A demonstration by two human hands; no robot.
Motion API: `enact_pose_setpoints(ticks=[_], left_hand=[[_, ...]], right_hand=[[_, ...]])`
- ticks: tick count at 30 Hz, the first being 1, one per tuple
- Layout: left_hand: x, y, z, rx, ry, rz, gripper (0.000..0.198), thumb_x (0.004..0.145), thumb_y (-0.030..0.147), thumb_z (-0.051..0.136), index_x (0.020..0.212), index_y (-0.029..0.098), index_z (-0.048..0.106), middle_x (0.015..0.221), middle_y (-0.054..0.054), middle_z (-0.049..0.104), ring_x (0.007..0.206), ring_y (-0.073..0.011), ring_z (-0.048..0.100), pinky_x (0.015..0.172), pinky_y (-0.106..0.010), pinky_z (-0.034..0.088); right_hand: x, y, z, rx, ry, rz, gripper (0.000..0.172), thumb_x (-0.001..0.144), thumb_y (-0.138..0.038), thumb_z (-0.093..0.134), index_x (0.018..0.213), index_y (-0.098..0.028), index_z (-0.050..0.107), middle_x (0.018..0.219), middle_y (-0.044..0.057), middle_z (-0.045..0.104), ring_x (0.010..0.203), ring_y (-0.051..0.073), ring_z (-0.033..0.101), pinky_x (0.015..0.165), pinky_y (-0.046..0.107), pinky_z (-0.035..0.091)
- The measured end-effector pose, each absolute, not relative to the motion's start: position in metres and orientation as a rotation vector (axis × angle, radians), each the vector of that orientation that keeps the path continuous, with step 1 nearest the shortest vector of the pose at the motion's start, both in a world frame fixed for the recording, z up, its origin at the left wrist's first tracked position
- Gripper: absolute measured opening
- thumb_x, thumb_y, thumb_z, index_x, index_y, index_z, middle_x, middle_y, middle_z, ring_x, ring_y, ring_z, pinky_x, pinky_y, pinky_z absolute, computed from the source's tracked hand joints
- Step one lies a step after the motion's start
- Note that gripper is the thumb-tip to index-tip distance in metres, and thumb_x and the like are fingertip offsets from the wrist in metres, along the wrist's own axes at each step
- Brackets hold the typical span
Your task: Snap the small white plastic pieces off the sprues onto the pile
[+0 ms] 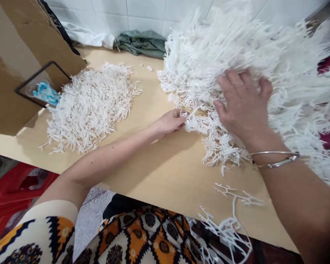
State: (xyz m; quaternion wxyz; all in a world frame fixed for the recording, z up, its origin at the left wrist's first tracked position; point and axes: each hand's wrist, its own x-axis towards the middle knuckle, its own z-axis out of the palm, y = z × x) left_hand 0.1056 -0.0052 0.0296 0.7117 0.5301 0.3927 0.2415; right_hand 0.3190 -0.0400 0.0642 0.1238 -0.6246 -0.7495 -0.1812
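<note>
My left hand (pixel 172 121) reaches across the table with its fingers pinched on a white branching strand (pixel 194 112) at the edge of the big heap. My right hand (pixel 244 104), a silver bangle at its wrist, lies palm down with spread fingers against the large heap of white, twig-like pieces (pixel 203 62); its fingertips are slightly blurred. Between the hands and just below them is a smaller clump of the same pieces (pixel 222 145). To the left sits a lower, separate pile of short white pieces (pixel 90 106).
A cardboard box (pixel 13 73) stands at the left, with a black frame and a blue-and-white item (pixel 46 93) by it. Green cloth (pixel 143 42) lies along the tiled wall. A loose branching frame (pixel 233 220) hangs over the table's front edge. A red stool (pixel 16 194) stands below left.
</note>
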Motion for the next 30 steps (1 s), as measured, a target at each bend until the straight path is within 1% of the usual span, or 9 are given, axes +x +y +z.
enact_pose_setpoints(ticks=[5,8,11,15,18,23,27,29,30], left_hand=[[0.078,-0.019,0.026,1.452,0.847,0.484,0.035,0.102,0.017,0.045,0.122,0.013,0.074,0.057,0.009,0.040,0.053,-0.0076,0.035,0.058,-0.021,0.031],[0.051,-0.030,0.028,1.563,0.885,0.520,0.039,0.099,0.017,0.045,0.123,0.016,0.076,0.062,0.006,0.050,0.057,-0.0090,0.038,0.062,-0.022,0.033],[0.025,-0.042,0.031,1.591,0.918,0.510,0.038,0.097,0.020,0.047,0.120,0.017,0.077,0.063,0.006,0.052,0.056,-0.0093,0.037,0.060,-0.022,0.033],[0.000,-0.063,0.035,1.605,1.001,0.452,0.037,0.098,0.026,0.047,0.119,0.018,0.077,0.060,0.006,0.046,0.055,-0.0090,0.037,0.055,-0.020,0.030],[-0.014,-0.080,0.040,1.678,1.074,0.412,0.036,0.098,0.024,0.046,0.115,0.018,0.077,0.057,0.008,0.041,0.051,-0.0084,0.029,0.051,-0.021,0.025],[-0.032,-0.097,0.049,1.870,1.202,0.346,0.038,0.097,0.021,0.045,0.118,0.021,0.077,0.057,0.007,0.046,0.050,-0.0082,0.034,0.052,-0.022,0.027],[-0.041,-0.096,0.047,2.070,1.294,0.390,0.037,0.094,0.016,0.048,0.116,0.021,0.077,0.055,0.007,0.051,0.049,-0.0085,0.039,0.054,-0.022,0.031],[-0.042,-0.093,0.040,2.136,1.314,0.445,0.035,0.096,0.016,0.047,0.116,0.021,0.076,0.059,0.006,0.058,0.051,-0.0092,0.045,0.056,-0.022,0.036],[-0.042,-0.091,0.036,2.171,1.312,0.460,0.035,0.097,0.017,0.047,0.117,0.020,0.075,0.064,0.004,0.064,0.054,-0.0099,0.051,0.059,-0.023,0.039]], right_hand=[[0.348,-0.007,0.071,-1.845,-2.154,-0.465,0.073,0.110,-0.039,0.043,0.175,-0.024,0.013,0.182,0.014,0.012,0.170,0.031,0.008,0.129,0.069,0.007],[0.356,0.016,0.082,-1.914,-2.044,-0.469,0.074,0.101,-0.032,0.052,0.172,-0.025,0.029,0.180,0.016,0.018,0.168,0.036,0.019,0.123,0.075,0.008],[0.362,0.032,0.093,-1.848,-2.029,-0.536,0.071,0.101,-0.035,0.043,0.170,-0.024,0.032,0.178,0.016,0.023,0.165,0.037,0.026,0.119,0.073,0.018],[0.372,0.045,0.098,-1.930,-2.004,-0.511,0.061,0.113,-0.036,0.015,0.170,-0.023,0.031,0.178,0.014,0.023,0.167,0.030,0.020,0.120,0.066,0.026],[0.380,0.051,0.095,-2.022,-1.946,-0.496,0.059,0.115,-0.040,0.017,0.170,-0.027,0.031,0.178,0.011,0.019,0.168,0.023,0.016,0.123,0.064,0.028],[0.377,0.060,0.098,-2.118,-1.672,-0.403,0.086,0.109,-0.069,0.011,0.170,-0.010,0.029,0.173,0.015,0.030,0.167,0.024,0.024,0.126,0.052,0.026],[0.365,0.054,0.101,-2.129,-1.721,-0.412,0.083,0.110,-0.059,0.006,0.171,-0.006,0.024,0.174,0.020,0.030,0.167,0.026,0.023,0.125,0.057,0.025],[0.361,0.040,0.102,-2.008,-1.900,-0.451,0.081,0.106,-0.051,0.006,0.170,-0.007,0.029,0.175,0.020,0.029,0.167,0.032,0.023,0.119,0.064,0.028],[0.359,0.031,0.102,-1.915,-2.060,-0.427,0.080,0.103,-0.050,0.010,0.167,-0.012,0.040,0.177,0.017,0.026,0.166,0.037,0.022,0.115,0.067,0.028]])
